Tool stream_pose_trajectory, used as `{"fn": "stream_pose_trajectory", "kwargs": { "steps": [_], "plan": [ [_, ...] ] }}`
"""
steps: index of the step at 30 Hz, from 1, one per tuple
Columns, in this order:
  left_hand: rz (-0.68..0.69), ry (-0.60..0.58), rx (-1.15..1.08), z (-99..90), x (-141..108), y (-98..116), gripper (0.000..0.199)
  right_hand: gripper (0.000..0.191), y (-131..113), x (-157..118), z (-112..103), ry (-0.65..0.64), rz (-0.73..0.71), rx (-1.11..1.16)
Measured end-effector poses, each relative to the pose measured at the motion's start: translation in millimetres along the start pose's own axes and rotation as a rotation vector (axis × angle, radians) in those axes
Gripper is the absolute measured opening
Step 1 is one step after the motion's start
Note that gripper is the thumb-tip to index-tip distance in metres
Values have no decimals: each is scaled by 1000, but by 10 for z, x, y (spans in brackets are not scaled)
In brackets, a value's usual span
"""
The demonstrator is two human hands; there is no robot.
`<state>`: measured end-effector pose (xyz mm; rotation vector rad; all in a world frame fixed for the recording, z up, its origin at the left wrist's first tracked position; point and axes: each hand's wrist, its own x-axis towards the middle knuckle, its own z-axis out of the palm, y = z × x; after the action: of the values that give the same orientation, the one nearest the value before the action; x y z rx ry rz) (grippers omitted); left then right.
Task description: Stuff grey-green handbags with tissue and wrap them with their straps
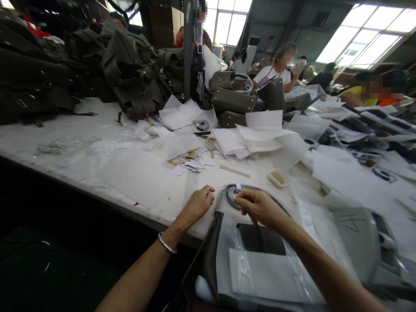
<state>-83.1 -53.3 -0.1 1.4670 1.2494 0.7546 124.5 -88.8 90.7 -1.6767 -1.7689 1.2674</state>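
We take twelve o'clock as straight away from the body, with the bag (218, 255) at the centre of our clock. This bag sits at the near edge of the bench (156, 219), probably so close in order that both hands can reach it without stretching. Its handle (222, 200) stands out toward twelve and has clear film around it, which, we think, keeps it from scratches. White paper (263, 273) and plastic strips (244, 275) lie over the bag, maybe for the same reason.

The left hand (199, 205) is at ten to eleven o'clock, just beside the handle. Its fingers are loosely curled, about half open, and we see nothing in them. The right hand (260, 209) is over the handle at twelve, fingers bent and tips near the thumb; whether it pinches something, we cannot tell.

At three o'clock we find a grey machine (357, 238), and at one a small dish (278, 178). Loose sheets (256, 141) lie farther at twelve, perhaps spread there for easy picking.
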Motion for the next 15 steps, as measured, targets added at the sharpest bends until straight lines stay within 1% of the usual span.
{"fn": "stream_pose_trajectory", "kwargs": {
  "steps": [2,3,4,6,8,12,14,15],
  "plan": [
    [-53,-78,-36,64,35,-14,26,21,55,83,150,-120,56,-193],
    [-75,-111,-56,94,48,-14,28,20,86,127,208,-142,74,-281],
    [-93,-137,-78,119,58,-12,29,21,118,169,254,-141,83,-363],
    [-119,-176,-123,150,72,-12,32,22,184,248,310,-97,84,-487],
    [-137,-211,-168,160,80,-20,35,21,246,317,345,-49,67,-549],
    [-120,-262,-217,165,77,-33,37,19,330,437,449,27,-4,-533],
    [-87,-249,-217,162,65,-24,35,18,351,495,513,54,-17,-419],
    [-64,-227,-204,158,58,-15,35,19,358,520,539,41,16,-319]
  ]
}}
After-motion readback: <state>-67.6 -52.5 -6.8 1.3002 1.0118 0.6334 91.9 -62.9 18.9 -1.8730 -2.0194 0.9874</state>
